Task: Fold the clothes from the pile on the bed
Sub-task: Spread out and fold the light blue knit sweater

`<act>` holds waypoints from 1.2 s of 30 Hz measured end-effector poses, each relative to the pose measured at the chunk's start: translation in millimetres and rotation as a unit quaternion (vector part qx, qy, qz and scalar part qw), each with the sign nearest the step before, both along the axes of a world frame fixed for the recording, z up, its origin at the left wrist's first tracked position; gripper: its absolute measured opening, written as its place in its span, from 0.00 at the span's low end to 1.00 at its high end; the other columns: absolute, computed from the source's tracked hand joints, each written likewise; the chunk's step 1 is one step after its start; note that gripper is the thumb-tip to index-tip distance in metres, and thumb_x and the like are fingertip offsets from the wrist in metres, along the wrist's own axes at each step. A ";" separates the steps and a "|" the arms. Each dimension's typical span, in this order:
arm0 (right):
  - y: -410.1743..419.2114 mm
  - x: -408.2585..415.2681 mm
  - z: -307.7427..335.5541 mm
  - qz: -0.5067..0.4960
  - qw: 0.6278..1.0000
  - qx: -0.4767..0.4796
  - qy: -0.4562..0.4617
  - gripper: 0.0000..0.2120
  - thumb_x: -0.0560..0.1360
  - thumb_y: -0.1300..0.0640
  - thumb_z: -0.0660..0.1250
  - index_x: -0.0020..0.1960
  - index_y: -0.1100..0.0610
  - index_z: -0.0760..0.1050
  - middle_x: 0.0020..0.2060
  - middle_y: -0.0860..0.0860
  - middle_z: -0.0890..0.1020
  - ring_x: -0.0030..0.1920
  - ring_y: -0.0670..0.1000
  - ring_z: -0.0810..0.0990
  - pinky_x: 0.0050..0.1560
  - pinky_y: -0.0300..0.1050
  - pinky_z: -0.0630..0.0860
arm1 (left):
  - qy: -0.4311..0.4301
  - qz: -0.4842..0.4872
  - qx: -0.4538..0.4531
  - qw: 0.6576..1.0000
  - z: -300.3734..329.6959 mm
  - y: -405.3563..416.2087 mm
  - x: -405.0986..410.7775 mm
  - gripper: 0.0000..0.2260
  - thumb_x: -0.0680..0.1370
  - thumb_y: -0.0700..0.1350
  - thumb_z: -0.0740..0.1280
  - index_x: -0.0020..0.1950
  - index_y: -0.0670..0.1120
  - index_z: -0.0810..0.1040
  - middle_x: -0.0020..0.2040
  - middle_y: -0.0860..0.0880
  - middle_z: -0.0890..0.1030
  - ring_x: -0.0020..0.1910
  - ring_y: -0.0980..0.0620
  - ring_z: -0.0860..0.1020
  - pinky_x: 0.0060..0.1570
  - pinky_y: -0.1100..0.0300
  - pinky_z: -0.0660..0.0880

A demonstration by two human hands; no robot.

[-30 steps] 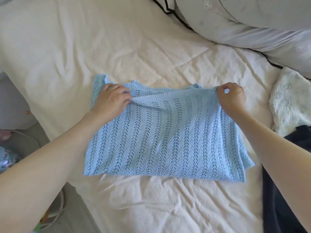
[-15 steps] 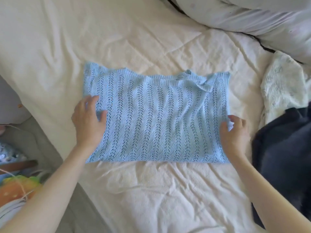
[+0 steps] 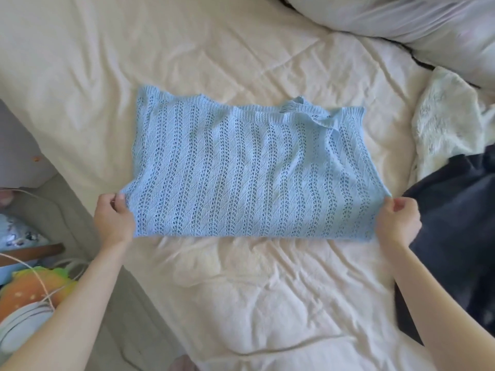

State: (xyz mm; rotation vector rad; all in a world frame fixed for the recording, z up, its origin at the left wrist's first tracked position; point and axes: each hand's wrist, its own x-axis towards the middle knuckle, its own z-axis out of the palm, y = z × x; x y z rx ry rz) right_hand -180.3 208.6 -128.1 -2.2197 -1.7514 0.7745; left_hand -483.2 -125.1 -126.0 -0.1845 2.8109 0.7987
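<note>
Your left hand (image 3: 113,216) pinches the near left edge of the blue knit top (image 3: 249,172), and your right hand (image 3: 399,223) pinches the near right edge. The top lies half-folded on the cream bedspread (image 3: 241,290), beside the dark garment (image 3: 455,210). It looks light, soft and stretchy; the open knit may snag or sag, so grip doubled edges, not single loops.

one blue knit top (image 3: 251,170), two hands (image 3: 113,219), one pillow (image 3: 428,20)
</note>
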 end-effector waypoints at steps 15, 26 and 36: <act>90.2 -108.2 -17.2 0.158 0.979 -0.104 0.074 0.14 0.78 0.51 0.60 0.54 0.60 0.78 0.36 0.56 0.75 0.35 0.55 0.73 0.40 0.46 0.69 | 0.031 -0.063 -0.054 0.996 5.2 137.2 -91.5 0.20 0.80 0.51 0.60 0.70 0.46 0.68 0.67 0.41 0.68 0.67 0.41 0.66 0.62 0.49 0.65; 127.6 -120.0 -21.9 -0.130 0.968 -0.050 0.210 0.09 0.73 0.54 0.64 0.35 0.52 0.69 0.31 0.47 0.72 0.31 0.46 0.70 0.30 0.39 0.68 | 0.089 0.086 0.063 0.990 -8.2 140.5 -139.5 0.12 0.79 0.44 0.56 0.36 0.54 0.65 0.46 0.50 0.77 0.46 0.49 0.72 0.46 0.62 0.66; 117.9 -125.9 -26.5 0.073 0.995 0.061 -0.016 0.19 0.76 0.54 0.61 0.66 0.56 0.68 0.61 0.56 0.74 0.62 0.57 0.71 0.61 0.52 0.67 | 0.078 -0.036 -0.030 0.996 -13.3 134.2 -147.0 0.11 0.79 0.43 0.57 0.59 0.44 0.73 0.62 0.40 0.74 0.59 0.41 0.73 0.55 0.51 0.69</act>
